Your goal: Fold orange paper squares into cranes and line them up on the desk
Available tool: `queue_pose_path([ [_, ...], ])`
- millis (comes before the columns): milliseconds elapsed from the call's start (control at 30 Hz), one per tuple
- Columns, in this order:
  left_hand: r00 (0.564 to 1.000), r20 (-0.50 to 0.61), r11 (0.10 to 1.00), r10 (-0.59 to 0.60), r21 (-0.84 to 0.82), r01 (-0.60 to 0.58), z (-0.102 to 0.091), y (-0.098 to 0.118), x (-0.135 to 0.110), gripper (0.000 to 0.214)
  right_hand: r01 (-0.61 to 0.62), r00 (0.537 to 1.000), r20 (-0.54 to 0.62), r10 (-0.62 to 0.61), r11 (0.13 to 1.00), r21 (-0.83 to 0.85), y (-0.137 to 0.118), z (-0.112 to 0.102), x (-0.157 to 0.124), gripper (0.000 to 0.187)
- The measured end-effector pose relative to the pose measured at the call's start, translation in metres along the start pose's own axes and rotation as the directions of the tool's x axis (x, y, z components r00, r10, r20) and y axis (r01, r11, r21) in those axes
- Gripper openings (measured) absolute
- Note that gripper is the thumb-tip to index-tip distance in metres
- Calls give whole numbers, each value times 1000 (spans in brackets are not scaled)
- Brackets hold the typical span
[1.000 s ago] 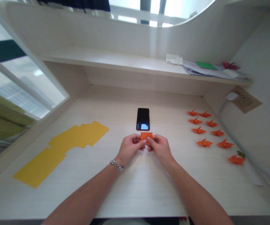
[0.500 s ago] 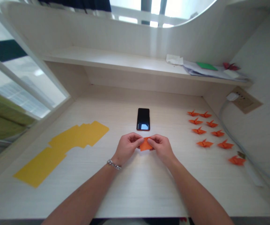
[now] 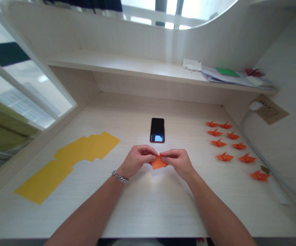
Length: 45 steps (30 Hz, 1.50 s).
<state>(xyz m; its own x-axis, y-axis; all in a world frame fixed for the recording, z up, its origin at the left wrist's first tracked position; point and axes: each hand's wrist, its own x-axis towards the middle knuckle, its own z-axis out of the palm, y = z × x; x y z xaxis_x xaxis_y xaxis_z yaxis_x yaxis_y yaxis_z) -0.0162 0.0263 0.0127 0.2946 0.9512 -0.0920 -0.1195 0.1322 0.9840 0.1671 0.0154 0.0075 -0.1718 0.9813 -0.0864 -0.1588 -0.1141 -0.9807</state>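
A small folded piece of orange origami paper (image 3: 158,163) is pinched between my two hands, near the middle of the desk. My left hand (image 3: 140,158) grips its left upper edge with thumb and fingers; a chain bracelet (image 3: 120,177) circles that wrist. On the other side, my right hand (image 3: 178,162) pinches the right upper edge of the paper. Just beyond the hands lies a black phone (image 3: 157,130), screen up. Folded orange paper cranes (image 3: 224,156), several of them, sit in rough rows at the right.
Yellow paper sheets (image 3: 86,148) lie overlapped at the left of the desk (image 3: 127,212). A cable (image 3: 263,160) runs down the right side from a wall socket (image 3: 269,108). Papers (image 3: 230,79) and a white tissue (image 3: 192,64) rest on the shelf (image 3: 127,67) at the back.
The orange paper has come slightly nearer to me and tilted. Both hands' fingers have shifted to its upper edge, and my left wrist has moved a little left.
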Motion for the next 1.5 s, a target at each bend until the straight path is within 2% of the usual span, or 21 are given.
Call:
queue_pose_path([
  [233, 996, 21, 991, 83, 107, -85, -2, 6, -3, 8, -1, 1000, 30, 0, 998, 60, 0, -1, 0, 14],
  [433, 994, 47, 971, 102, 212, -110, -4, 6, -1, 8, -4, 996, 88, 4, 1000, -1, 2, -3, 0, 19],
  [700, 991, 97, 979, 92, 174, -108, -6, 6, -2, 7, 68, 994, 96, -59, 994, -88, 0, -4, -1, 14],
  [800, 990, 92, 972, 106, 199, -123, -6, 7, -3, 8, 22, 991, 135, -18, 999, -35, -4, -4, -3, 18],
  [900, 989, 97, 963, 112, 237, -132, -7, 7, -3, 7, -98, 981, 172, 85, 993, 68, -5, -3, -3, 24],
  [1000, 986, 126, 950, 110, 279, -142, -7, 5, -2, 8, -169, 981, 107, 160, 982, 87, -3, 1, -3, 28],
  [1133, 987, 111, 942, 115, 305, -144, -5, 1, -1, 10, -130, 990, 61, 131, 991, -14, 1, 3, -2, 27],
  [1333, 993, 71, 954, 97, 278, -113, -4, 1, 1, 10, -143, 990, 18, 143, 990, 2, 1, 2, -3, 24],
  [1500, 995, 102, 988, 21, 149, -36, -4, 5, -1, 12, -183, 983, -23, 184, 982, 36, -1, 3, -3, 24],
])
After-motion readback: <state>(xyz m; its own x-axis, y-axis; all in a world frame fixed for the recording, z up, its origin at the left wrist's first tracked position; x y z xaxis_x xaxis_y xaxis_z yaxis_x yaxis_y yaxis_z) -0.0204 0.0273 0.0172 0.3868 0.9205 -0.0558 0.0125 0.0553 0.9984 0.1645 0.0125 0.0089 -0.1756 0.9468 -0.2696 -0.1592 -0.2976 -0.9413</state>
